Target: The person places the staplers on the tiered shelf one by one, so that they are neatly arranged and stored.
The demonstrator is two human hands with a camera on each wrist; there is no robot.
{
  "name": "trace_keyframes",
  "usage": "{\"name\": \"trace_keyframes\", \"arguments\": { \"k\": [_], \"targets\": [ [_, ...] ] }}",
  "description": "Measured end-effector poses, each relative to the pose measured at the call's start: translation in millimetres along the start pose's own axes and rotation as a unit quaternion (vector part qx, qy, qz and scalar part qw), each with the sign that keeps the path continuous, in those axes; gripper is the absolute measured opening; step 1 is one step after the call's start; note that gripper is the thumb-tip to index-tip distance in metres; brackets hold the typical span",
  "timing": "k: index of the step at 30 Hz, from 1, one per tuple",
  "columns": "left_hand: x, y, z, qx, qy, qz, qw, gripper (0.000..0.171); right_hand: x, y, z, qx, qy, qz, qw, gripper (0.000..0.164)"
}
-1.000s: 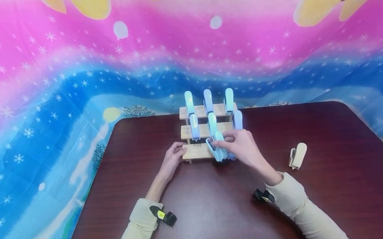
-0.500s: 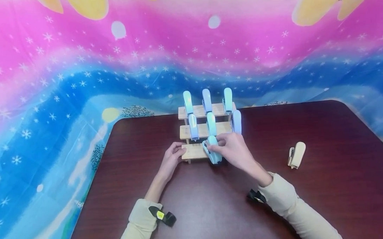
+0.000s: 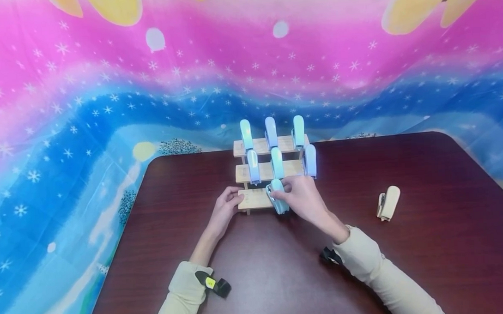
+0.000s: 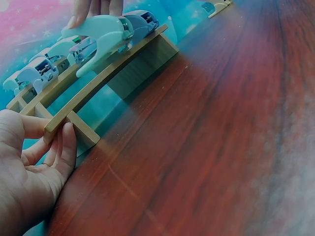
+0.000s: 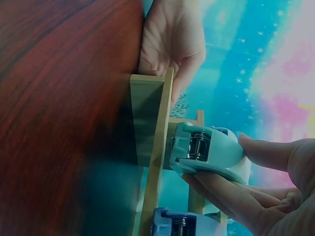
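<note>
A mint-green stapler point(image 3: 279, 196) is pinched between the thumb and fingers of my right hand point(image 3: 306, 199), over the middle of the lowest step of a three-tier wooden rack point(image 3: 253, 201). In the right wrist view its hinge end point(image 5: 199, 146) is close to the board; whether it touches I cannot tell. My left hand point(image 3: 225, 208) grips the left end of that step, thumb on top and fingers beneath in the left wrist view point(image 4: 49, 152). A lavender-blue stapler point(image 5: 182, 223) stands on the same step to the right, hidden behind my right hand in the head view.
Several mint and lavender staplers stand on the middle and top tiers, such as a mint one point(image 3: 277, 163) right behind the held one. A cream stapler point(image 3: 389, 203) lies on the dark wooden table point(image 3: 263, 267) to the right. A patterned cloth point(image 3: 215, 66) hangs behind.
My right hand has moved left with the mint stapler, which has turned more upright over the lowest step. My left hand keeps its grip on the rack.
</note>
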State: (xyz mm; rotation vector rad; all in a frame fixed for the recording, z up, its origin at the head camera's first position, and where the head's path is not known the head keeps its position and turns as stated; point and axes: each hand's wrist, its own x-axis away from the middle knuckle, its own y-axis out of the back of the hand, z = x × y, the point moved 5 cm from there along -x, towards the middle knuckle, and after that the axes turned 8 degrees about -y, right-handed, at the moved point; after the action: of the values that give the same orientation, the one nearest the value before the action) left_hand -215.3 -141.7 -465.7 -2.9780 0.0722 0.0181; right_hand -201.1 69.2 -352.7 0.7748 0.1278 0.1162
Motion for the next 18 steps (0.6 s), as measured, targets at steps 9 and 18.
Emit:
{"name": "trace_keyframes", "arguments": {
  "k": [9, 18],
  "targets": [
    [-0.3, -0.3, -1.5, -0.002, -0.001, 0.003, 1.0, 0.029, -1.5, -6.2, -1.4, 0.006, 0.009, -0.017, 1.0, 0.035],
    [0.0, -0.1, 0.0, -0.004, 0.001, 0.004, 1.0, 0.029, -2.0, -7.7, -2.5, 0.016, 0.019, -0.042, 0.999, 0.022]
  ]
}}
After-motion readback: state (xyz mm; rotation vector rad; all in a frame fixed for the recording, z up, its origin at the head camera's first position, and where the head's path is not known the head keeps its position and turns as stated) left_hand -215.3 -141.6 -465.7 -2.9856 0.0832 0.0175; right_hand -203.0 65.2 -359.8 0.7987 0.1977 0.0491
